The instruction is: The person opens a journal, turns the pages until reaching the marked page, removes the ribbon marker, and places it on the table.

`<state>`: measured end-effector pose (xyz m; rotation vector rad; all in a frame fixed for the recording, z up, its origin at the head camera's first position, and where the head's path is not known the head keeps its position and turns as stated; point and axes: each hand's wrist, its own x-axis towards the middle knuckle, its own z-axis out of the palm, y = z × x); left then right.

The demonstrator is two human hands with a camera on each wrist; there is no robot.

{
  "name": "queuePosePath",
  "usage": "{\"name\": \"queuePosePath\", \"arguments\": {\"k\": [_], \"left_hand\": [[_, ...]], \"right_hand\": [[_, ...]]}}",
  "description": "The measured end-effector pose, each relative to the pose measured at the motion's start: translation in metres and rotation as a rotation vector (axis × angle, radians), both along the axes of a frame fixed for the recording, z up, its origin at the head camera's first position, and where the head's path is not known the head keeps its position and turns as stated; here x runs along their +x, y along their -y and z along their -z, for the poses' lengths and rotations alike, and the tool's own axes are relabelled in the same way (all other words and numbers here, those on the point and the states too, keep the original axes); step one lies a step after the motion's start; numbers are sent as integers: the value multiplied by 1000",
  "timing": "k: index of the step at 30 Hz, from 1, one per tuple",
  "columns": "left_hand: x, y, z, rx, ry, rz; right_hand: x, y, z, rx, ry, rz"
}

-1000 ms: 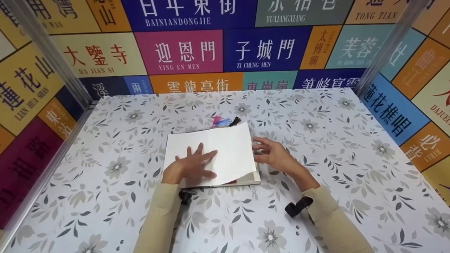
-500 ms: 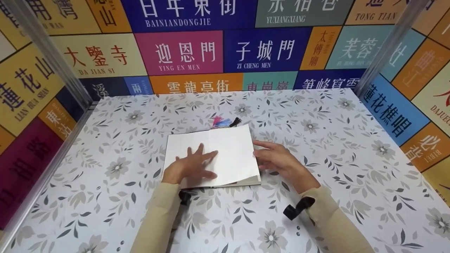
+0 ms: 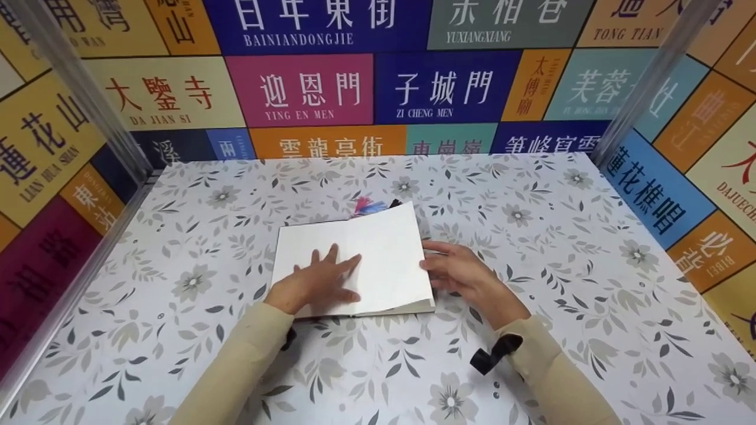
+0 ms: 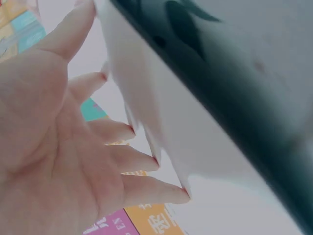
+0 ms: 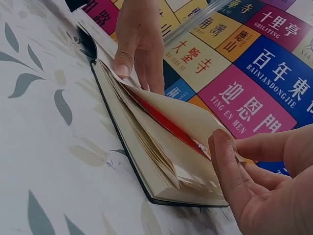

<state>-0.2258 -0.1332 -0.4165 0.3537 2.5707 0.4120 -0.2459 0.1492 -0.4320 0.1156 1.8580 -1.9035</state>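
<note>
Head view: I've got the left hand [image 3: 316,283] spread, fingers straight, on the open book [image 5: 142,142] on the flowered table [image 3: 147,307], likely steadying it, right hand [image 3: 466,274] pinching the lifted page [image 3: 393,254] by its outer edge, presumably so it won't drop.

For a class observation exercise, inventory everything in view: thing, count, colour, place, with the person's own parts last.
White floral-printed tabletop: one, white and grey, across the foreground.
Open dark-covered paper book: one, pale pages, on the tabletop.
Raised paper page: at least one, white, book's right side.
Flat strip: one, red, among the pages.
Soft frayed ends: count unclear, pink, blue and black, beyond the book.
Lettered rectangular panels: many, multicoloured, behind and both sides.
Upright posts: two, see-through, back corners.
Bands: two, black, by the wrists.
Long sleeves: two, beige, foreground.
Left grip: one, bare, spread on the book's left side.
Right grip: one, bare, pinching the raised page's edge.
</note>
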Motion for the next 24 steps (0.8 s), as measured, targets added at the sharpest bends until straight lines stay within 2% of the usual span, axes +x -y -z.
{"name": "queuePosePath", "arguments": {"k": [4, 11, 15, 19, 22, 23, 24], "left_hand": [[7, -1, 2, -54, -46, 33], [18, 10, 10, -53, -171, 106], [24, 21, 11, -25, -186, 118], [31, 35, 7, 24, -157, 121], [36, 47, 3, 37, -154, 137], [37, 52, 2, -98, -192, 238], [38, 56, 0, -110, -231, 268]], "right_hand": [[1, 2, 0, -1, -14, -4], [1, 14, -9, 4, -67, 10], [2, 25, -17, -87, -149, -57], [2, 34, -21, -198, -207, -148], [3, 37, -21, -239, -241, -221], [3, 38, -21, -244, -256, -250], [3, 39, -20, -245, -276, -283]]}}
